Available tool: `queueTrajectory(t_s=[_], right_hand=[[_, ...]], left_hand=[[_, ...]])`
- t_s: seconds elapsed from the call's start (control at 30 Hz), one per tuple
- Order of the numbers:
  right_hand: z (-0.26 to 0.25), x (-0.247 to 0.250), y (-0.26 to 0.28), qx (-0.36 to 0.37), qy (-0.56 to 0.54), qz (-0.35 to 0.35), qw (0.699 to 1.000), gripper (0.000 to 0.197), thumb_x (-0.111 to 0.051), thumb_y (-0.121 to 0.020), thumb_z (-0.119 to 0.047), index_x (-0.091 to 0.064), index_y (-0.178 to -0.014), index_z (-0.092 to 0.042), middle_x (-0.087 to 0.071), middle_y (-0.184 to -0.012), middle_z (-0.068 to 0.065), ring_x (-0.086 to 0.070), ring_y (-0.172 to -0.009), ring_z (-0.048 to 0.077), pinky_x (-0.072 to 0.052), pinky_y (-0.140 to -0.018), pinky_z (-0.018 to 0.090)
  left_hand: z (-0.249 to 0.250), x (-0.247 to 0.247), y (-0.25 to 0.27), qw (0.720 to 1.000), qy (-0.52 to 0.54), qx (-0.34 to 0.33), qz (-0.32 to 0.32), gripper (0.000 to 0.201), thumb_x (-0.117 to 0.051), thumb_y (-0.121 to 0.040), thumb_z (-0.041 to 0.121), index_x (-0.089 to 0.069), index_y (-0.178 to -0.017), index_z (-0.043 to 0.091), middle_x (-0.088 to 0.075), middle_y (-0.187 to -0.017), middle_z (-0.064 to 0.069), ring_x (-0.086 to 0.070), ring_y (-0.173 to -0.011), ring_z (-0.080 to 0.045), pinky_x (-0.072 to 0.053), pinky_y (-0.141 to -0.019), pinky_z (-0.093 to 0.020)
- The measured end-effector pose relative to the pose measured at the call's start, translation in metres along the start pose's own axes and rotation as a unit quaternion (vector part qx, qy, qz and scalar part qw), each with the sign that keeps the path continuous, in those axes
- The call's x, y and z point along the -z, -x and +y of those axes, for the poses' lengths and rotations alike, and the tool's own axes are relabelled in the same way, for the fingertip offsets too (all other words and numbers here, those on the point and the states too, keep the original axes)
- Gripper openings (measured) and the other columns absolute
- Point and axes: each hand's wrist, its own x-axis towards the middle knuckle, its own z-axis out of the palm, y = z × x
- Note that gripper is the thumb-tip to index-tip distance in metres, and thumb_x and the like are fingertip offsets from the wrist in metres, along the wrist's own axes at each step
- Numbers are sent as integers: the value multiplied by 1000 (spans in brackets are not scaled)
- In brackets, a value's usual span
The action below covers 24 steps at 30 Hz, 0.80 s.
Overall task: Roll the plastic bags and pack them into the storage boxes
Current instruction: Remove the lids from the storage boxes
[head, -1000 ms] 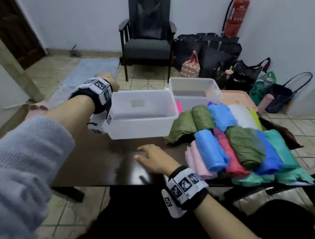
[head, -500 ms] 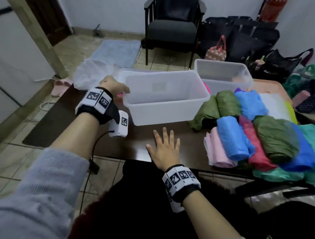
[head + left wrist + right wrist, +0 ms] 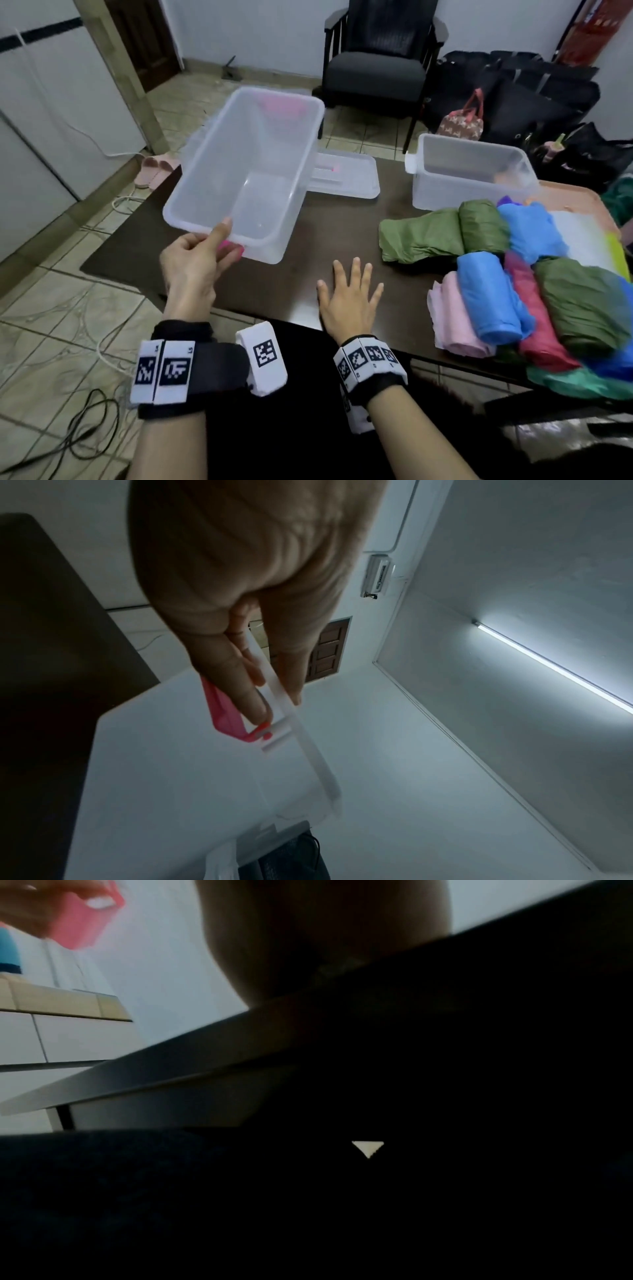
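Two hands: my left hand [image 3: 191, 263] pinches the near rim; my right hand [image 3: 349, 301] lies spread flat on the table [image 3: 335, 219].
Storage box [image 3: 246, 171]: tilted, light, stiff, probably slick; hold by the rim.
Rolled bags [image 3: 493, 298]: right of my right hand, soft; I'd cup each whole.

Head view looks down; wrist views close, angled upward.

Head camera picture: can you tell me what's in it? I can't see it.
A left hand holds a clear box by its rim, tilted up off a dark table. The right hand lies flat on the table beside a pile of rolled bags. A second box stands behind.
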Motion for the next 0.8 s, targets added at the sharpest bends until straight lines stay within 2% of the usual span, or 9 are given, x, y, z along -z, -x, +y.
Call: queueTrajectory(t_s=[0.17, 0.3, 0.4, 0.53, 0.67, 0.8], right_hand=[[1, -3, -4, -10, 20, -1, 1000, 56, -23, -98, -48, -13, -150, -28, 0, -159, 7, 6, -146, 27, 4, -114, 52], [2, -3, -5, -7, 16, 4, 1000, 56, -24, -98, -48, -13, -150, -27, -1, -159, 8, 6, -146, 27, 4, -114, 53], [1, -4, -5, -9, 18, 5, 1000, 56, -24, -98, -48, -14, -150, -28, -1, -159, 8, 6, -146, 27, 4, -114, 53], [1, -3, -5, -6, 17, 6, 1000, 56, -24, -98, -48, -14, -150, -27, -1, -159, 7, 6, -146, 27, 3, -114, 52], [1, -3, -4, -5, 18, 10, 1000, 56, -24, -98, -48, -15, -150, -27, -2, -159, 8, 5, -146, 28, 2, -114, 52], [1, -2, -4, -4, 16, 7, 1000, 56, -25, -98, -47, -15, -150, -26, -2, -159, 8, 5, -146, 28, 2, -114, 52]], left_hand=[[-4, 4, 13, 1000, 23, 15, 4, 19, -73, -79, 13, -59, -84, 2, -67, -75, -11, -68, -59, -10, -59, -64, -24], [9, 10, 19, 999, 24, -24, 21, 18, -75, -77, 12, -60, -79, 3, -66, -53, -4, -67, -53, -12, -57, -58, -21], [20, 23, 18, 999, 25, -39, 19, 19, -76, -76, 15, -62, -81, 4, -66, -51, -2, -67, -53, -12, -55, -57, -17], [31, 43, 12, 998, 25, -57, 22, 16, -73, -79, 13, -59, -79, 5, -63, -46, 3, -64, -47, -7, -53, -52, -14], [25, 53, 5, 999, 12, -41, 4, 15, -72, -80, 12, -59, -80, 4, -66, -50, 1, -65, -49, -8, -52, -51, -13], [6, 52, -2, 998, -45, 7, -40, 19, -70, -82, 11, -58, -87, -3, -68, -69, -16, -69, -55, -13, -56, -55, -18]])
